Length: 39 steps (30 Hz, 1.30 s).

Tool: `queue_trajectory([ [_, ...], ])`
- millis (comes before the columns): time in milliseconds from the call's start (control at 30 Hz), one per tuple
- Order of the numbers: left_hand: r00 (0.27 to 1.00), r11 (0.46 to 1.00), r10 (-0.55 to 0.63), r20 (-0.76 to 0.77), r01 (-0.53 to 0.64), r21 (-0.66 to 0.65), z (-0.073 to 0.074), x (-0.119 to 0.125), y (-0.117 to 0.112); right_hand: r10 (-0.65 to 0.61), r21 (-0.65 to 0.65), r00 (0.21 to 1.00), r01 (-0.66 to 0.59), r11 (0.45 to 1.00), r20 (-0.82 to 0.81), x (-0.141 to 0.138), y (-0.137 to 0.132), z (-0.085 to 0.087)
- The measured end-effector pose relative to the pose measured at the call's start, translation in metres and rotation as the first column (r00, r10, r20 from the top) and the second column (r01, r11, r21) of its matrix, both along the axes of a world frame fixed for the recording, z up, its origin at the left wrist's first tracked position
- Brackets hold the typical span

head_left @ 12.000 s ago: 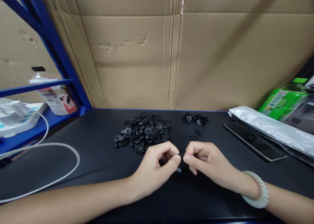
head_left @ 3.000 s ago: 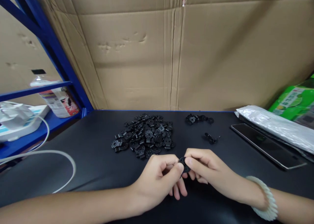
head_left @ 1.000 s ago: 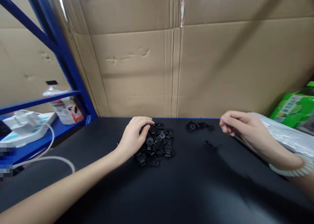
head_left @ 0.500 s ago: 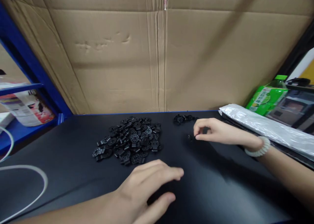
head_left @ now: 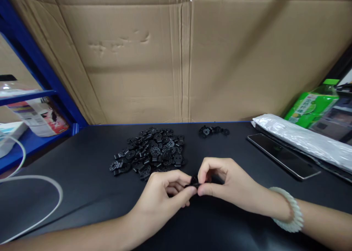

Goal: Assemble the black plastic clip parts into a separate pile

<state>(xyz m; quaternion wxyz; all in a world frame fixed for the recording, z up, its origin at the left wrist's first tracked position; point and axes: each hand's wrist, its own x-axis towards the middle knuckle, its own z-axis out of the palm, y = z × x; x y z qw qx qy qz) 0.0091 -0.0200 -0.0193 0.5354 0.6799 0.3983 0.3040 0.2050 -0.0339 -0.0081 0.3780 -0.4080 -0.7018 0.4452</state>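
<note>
A small black plastic part [head_left: 194, 182] is pinched between both hands, just in front of the big pile. My left hand [head_left: 167, 194] closes thumb and fingers on its left side. From the right, my right hand [head_left: 220, 177] grips it with thumb and forefinger; a pale beaded bracelet circles that wrist. The fingers cover most of the part, so its shape is unclear. Behind my left hand lies a heap of black plastic parts [head_left: 154, 150], round perforated discs with tabs. Farther back and to the right is a smaller group of similar black parts [head_left: 213, 130].
A phone [head_left: 283, 155] lies on the black table [head_left: 90, 152] at right, beside a silvery plastic package [head_left: 305, 137] and a green bottle [head_left: 313, 104]. A white cable [head_left: 55, 185] loops at left near a blue shelf frame [head_left: 64, 108]. Cardboard [head_left: 137, 60] stands behind.
My right hand has come back toward me and left to meet my left hand. My left hand has closed on the black part. The phone now shows, and the view has shifted slightly.
</note>
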Motion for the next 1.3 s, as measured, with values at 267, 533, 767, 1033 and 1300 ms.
queue_trajectory([
  [267,0.997,0.995,-0.028,0.066,0.034,-0.098,0.005,-0.001,0.003,0.096,-0.118,0.995,-0.094,0.989,0.015,0.000,0.005,-0.010],
  [533,0.998,0.988,-0.010,0.065,0.021,-0.155,0.005,0.000,0.002,0.050,-0.066,0.998,-0.048,0.997,0.036,-0.004,0.001,-0.015],
  [767,0.998,0.987,-0.027,0.064,0.037,-0.156,0.005,-0.001,0.004,-0.001,0.066,0.988,-0.009,0.998,0.156,-0.007,-0.004,-0.011],
  [1033,0.998,0.993,-0.042,-0.054,0.048,0.105,0.012,-0.006,0.002,0.021,0.020,0.991,-0.024,1.000,0.134,-0.004,-0.002,-0.013],
  [1300,0.841,0.529,0.436,-0.321,0.049,0.847,0.049,-0.046,0.071,0.064,-0.037,0.995,-0.061,0.997,0.080,-0.002,0.002,-0.008],
])
